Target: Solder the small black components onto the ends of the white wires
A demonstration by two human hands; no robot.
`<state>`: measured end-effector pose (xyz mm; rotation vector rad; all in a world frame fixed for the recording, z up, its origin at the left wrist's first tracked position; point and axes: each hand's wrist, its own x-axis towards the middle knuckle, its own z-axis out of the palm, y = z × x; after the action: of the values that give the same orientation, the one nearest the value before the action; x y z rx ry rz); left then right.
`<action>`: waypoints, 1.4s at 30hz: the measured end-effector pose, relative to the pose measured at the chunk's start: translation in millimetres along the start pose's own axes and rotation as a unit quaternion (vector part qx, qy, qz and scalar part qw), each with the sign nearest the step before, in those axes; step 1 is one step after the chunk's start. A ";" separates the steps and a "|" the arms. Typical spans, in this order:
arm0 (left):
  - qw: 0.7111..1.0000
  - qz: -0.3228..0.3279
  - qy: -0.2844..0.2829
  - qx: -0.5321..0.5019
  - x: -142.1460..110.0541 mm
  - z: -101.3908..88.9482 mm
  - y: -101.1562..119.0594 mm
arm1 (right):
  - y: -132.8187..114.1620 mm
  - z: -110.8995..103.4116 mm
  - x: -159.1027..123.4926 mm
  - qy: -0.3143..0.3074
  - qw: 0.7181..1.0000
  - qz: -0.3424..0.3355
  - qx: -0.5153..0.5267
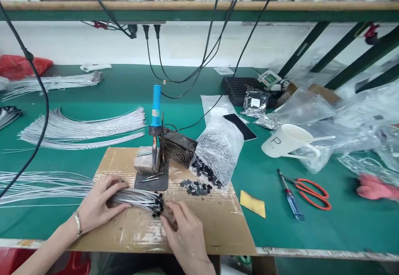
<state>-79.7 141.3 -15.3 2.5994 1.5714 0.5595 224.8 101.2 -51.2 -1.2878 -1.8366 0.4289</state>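
My left hand [101, 202] is closed around a bundle of thin white-grey wires [137, 199] lying on the cardboard. The wires run out to the left, past my wrist. Black tips [158, 204] gather at the right end of the bundle. Beside those tips is my right hand [185, 231], thumb and forefinger apart, fingertips at or touching the black ends. Just behind the bundle, a blue-handled soldering iron [156, 113] stands upright in a metal stand on a dark base. Small black pieces [198, 187] are scattered to the right, by the mouth of a plastic bag [221, 146].
Cardboard [224, 225] covers the front of the green table. A small fan [179, 146] is beside the iron. More wires [84, 127] lie at left. To the right are a yellow sponge [252, 203], screwdriver [291, 198], orange-handled scissors [313, 194], and white mug [286, 141]. Cables hang overhead.
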 end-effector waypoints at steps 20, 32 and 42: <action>0.977 -0.197 0.006 0.085 107.4 -24.9 -79.3 | 2.3 -11.5 -11.4 0.176 0.899 0.301 0.264; 0.986 -0.145 0.035 0.069 119.8 4.7 -120.2 | 11.0 -18.8 -19.2 0.134 0.915 0.258 0.279; 0.974 -0.158 0.157 -0.051 114.6 -10.4 -108.7 | 14.5 -22.1 -18.3 0.122 0.927 0.239 0.261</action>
<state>-127.3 291.3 1.4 2.2032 1.9361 1.0268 253.3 87.0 -55.8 -1.3220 -1.0821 0.9064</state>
